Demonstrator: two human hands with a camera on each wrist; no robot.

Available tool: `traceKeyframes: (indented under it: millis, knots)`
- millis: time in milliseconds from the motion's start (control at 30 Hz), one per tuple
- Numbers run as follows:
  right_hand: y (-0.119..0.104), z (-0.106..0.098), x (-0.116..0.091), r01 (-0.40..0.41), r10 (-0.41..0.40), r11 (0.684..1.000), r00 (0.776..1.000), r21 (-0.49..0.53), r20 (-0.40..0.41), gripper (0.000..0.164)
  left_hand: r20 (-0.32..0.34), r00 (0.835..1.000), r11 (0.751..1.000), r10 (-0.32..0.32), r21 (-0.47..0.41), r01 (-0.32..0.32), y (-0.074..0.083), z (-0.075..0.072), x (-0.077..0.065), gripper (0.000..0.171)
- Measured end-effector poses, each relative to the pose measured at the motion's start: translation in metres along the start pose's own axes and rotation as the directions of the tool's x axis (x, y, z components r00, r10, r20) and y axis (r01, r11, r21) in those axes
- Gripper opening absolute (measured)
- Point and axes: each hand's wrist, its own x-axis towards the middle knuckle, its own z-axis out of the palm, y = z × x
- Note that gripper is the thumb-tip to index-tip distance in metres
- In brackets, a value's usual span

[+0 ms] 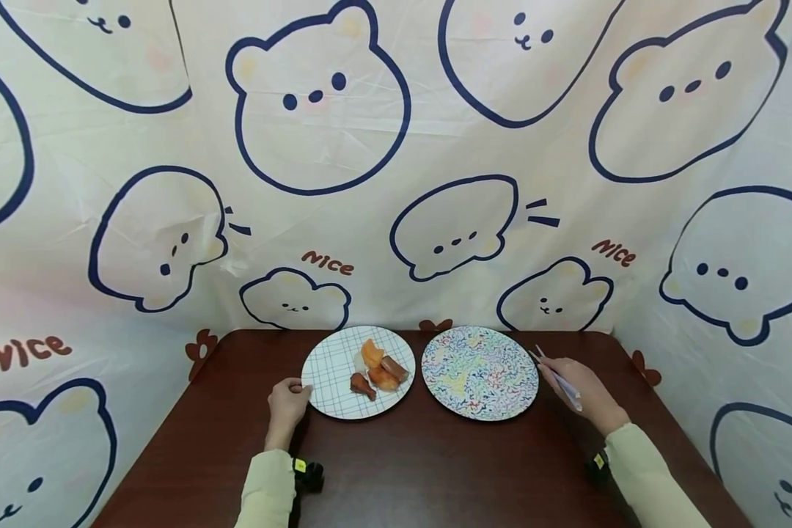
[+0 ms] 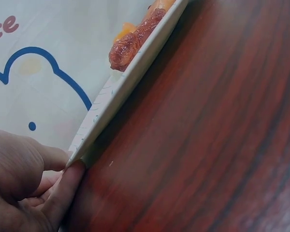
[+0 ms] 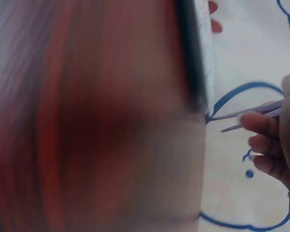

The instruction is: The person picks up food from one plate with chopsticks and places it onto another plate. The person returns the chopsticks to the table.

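Observation:
My left hand [image 1: 287, 405] pinches the left rim of a white plate with blue grid lines [image 1: 330, 392]. The left wrist view shows the thumb on top of the rim and a finger beneath it. On this plate lie a brown drumstick [image 1: 363, 386], a brown sausage-like piece [image 1: 394, 369] and orange-yellow pieces [image 1: 372, 353]. My right hand [image 1: 584, 392] holds what look like slim chopsticks [image 1: 565, 387], their tips apart, beside the right rim of a colourfully speckled plate [image 1: 478, 374]. In the right wrist view, the tips [image 3: 232, 128] touch no food.
Both plates stand side by side near the back edge of a dark brown wooden table [image 1: 402, 469]. A pale cloth printed with bear faces [image 1: 317, 139] hangs behind and along both sides. Dark wrist cameras [image 1: 312, 477] sit on both sleeves.

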Motion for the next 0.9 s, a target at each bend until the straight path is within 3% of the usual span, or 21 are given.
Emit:
traceKeyframes:
  millis: [100, 300, 500, 600, 800, 900]
  knots:
    - [0.018, 0.005, -0.004, -0.046, 0.051, 0.997, 0.996, -0.064, 0.077, 0.021, -0.003, 1.0, 1.0, 0.002, 0.003, -0.002, 0.0, 0.0, -0.001, 0.037]
    - [0.036, 0.01, -0.009, -0.049, 0.068, 0.993, 0.983, -0.11, 0.169, 0.038, -0.011, 1.0, 1.0, 0.003, 0.006, -0.003, 0.001, 0.0, -0.001, 0.036]
    - [0.039, 0.01, -0.011, -0.115, 0.145, 0.986, 0.947, -0.119, 0.286, 0.039, -0.005, 1.0, 1.0, -0.001, 0.01, 0.001, 0.002, 0.0, -0.002, 0.035]
    - [0.039, 0.011, -0.011, -0.123, 0.159, 0.984, 0.939, -0.132, 0.306, 0.036, -0.007, 1.0, 1.0, -0.003, 0.005, 0.003, 0.002, 0.0, -0.002, 0.035]
    - [0.038, 0.01, -0.009, -0.121, 0.15, 0.986, 0.945, -0.115, 0.292, 0.028, -0.022, 1.0, 1.0, -0.002, 0.005, 0.002, 0.001, 0.002, 0.0, 0.035]
    - [0.037, 0.008, -0.009, -0.149, 0.173, 0.984, 0.932, -0.1, 0.319, 0.031, -0.021, 1.0, 1.0, 0.0, 0.006, 0.0, 0.0, 0.002, -0.001, 0.035]
